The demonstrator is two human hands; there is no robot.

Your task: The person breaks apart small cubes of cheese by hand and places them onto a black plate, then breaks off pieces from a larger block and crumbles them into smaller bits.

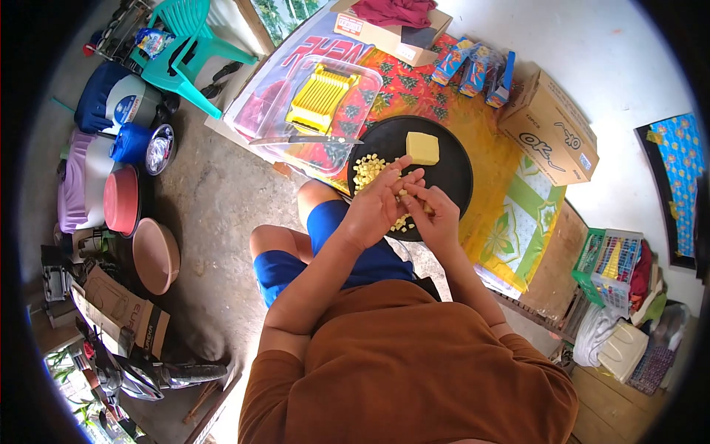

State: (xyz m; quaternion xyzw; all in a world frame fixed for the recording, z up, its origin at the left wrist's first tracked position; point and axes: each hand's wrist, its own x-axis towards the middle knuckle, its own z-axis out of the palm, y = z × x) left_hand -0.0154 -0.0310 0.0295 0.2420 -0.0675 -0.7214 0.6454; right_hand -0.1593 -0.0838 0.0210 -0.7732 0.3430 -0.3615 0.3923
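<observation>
My left hand (376, 206) is turned palm up with its fingers stretched out, over the black round tray (457, 181). Against its fingers, my right hand (438, 218) has its thumb and fingertips pinched together at some small pale-yellow cubes (403, 193). More diced yellow cubes (367, 170) lie in a pile on the tray's left side, partly hidden by my left hand. Beyond my hands sits a yellow block (422, 149), cheese-like, with flat cut sides. A knife (307, 140) lies across the front of a clear plastic container (275, 122), its tip reaching the tray.
Inside the container is a yellow ridged piece (322, 98). Long blue-and-orange boxes (473, 70) and a cardboard carton (551, 127) stand on the table at back right. To the left are a teal chair (194, 63), basins (156, 256) and a blue jug (130, 143) on the floor.
</observation>
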